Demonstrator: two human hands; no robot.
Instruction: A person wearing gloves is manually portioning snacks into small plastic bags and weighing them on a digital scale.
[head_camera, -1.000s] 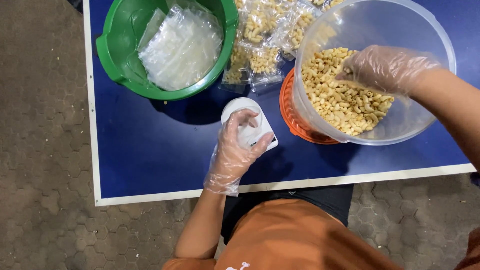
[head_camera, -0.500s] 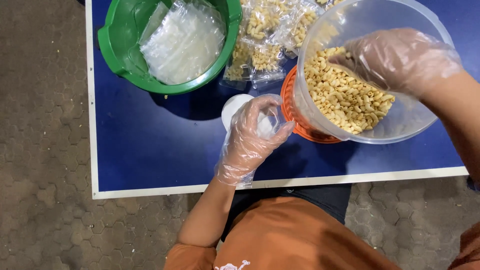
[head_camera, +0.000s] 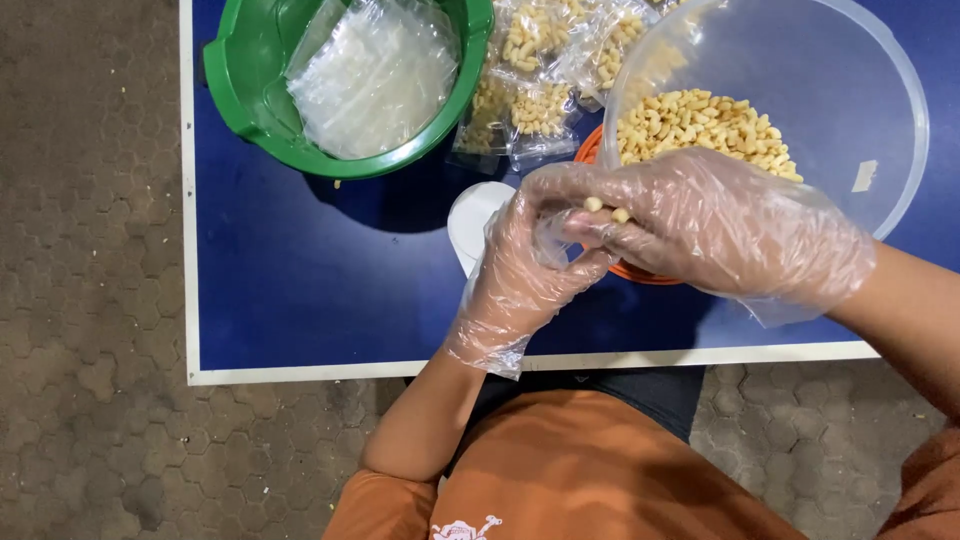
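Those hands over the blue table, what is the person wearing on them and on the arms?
Both the left hand and the right hand wear loose, crinkly, see-through plastic gloves that end in baggy cuffs at the wrists. The forearms are bare. Short orange sleeves show at the upper arms, matching the orange shirt, which has a small white print.

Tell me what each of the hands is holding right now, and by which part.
The right hand pinches a few pale nut pieces at its fingertips. The left hand grips a small clear plastic bag near its top.
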